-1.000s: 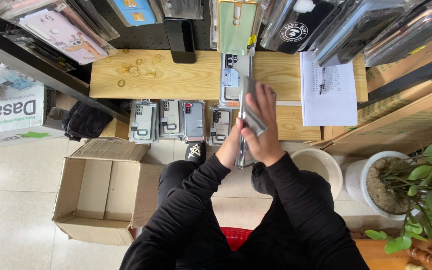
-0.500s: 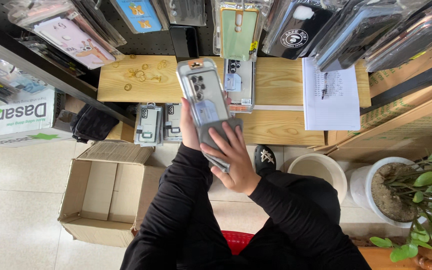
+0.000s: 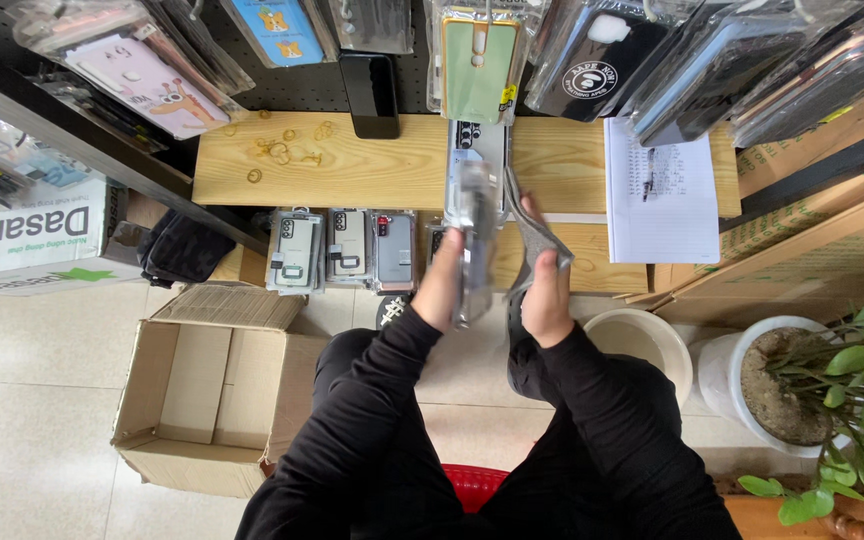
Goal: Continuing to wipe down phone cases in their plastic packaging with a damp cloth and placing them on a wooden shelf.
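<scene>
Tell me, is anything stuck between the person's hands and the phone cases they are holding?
Nothing visible is. The left hand grips a clear packaged phone case directly, and the right hand pinches a grey case directly. The two cases are apart above the wooden shelf.

Clear-bagged phone cases [image 3: 592,60] are hanging above the wooden shelf, three packaged cases [image 3: 342,248] are lying below, and what is probably another blurred clear packet [image 3: 474,235] is sitting between the hands.
</scene>
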